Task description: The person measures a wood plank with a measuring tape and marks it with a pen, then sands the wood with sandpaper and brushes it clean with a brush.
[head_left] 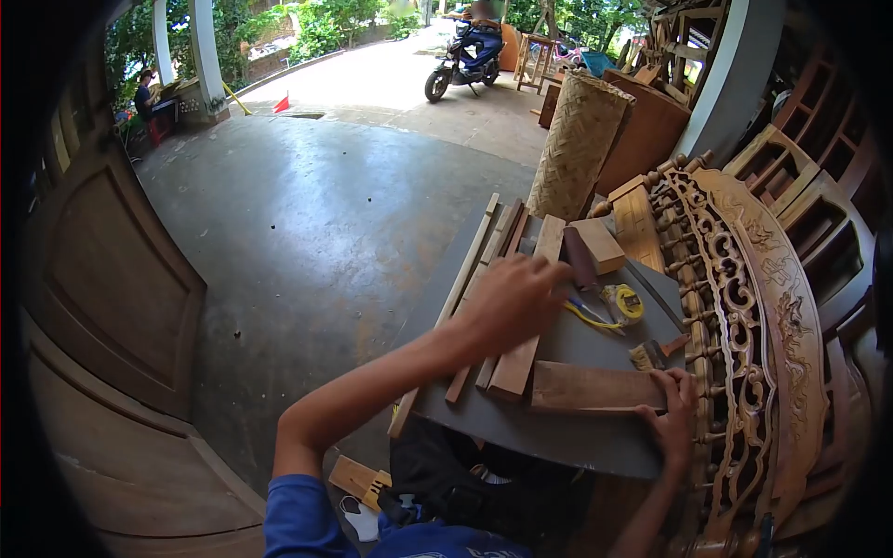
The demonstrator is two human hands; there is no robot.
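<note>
My left hand (521,296) is raised over the grey table (595,437), its fingers pinched at the lower end of a dark maroon strip (579,259) that looks like sandpaper. At the table's near right, my right hand (674,409) grips the end of a short brown wooden board (595,386) lying flat. Beneath my left arm lie a thicker plank (516,367) and several thin wood strips (465,270). Beyond the board are a yellow tape measure (628,302), a yellow-and-blue cord (591,319) and a paintbrush (656,353).
A carved wooden panel (781,325) borders the table's right side. A wood block (600,244) and a rolled woven mat (577,139) stand beyond. Panelled doors (121,279) are at left. One person sits on a motorbike (460,70); another person (144,98) sits far left.
</note>
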